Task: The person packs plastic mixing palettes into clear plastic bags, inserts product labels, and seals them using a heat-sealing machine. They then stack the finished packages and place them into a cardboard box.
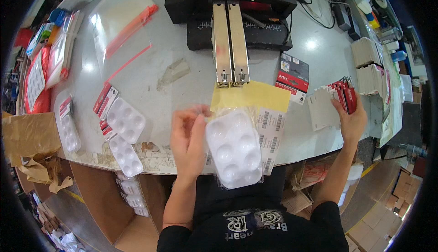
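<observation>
A white plastic paint palette point(234, 149) in a clear bag lies at the table's front edge, over a sheet of barcode labels point(272, 135) and a yellow sheet point(269, 96). My left hand point(187, 140) is at the palette's left side, its fingers curled and blurred; whether they hold the bag is not clear. Off to the right, my right hand point(353, 117) grips red header cards point(349, 97) at a row of fanned cards point(320, 110). Behind the palette, two metal arms point(231, 42) reach forward from a black stapling machine point(237, 35).
Several carded palettes point(126, 120) lie to the left. Clear bags with a red strip point(123, 21) are farther back. A dark header card point(292, 76) lies right of the machine. Stacked cards point(372, 76) stand at the right edge. Open cardboard boxes point(109, 202) sit below the table.
</observation>
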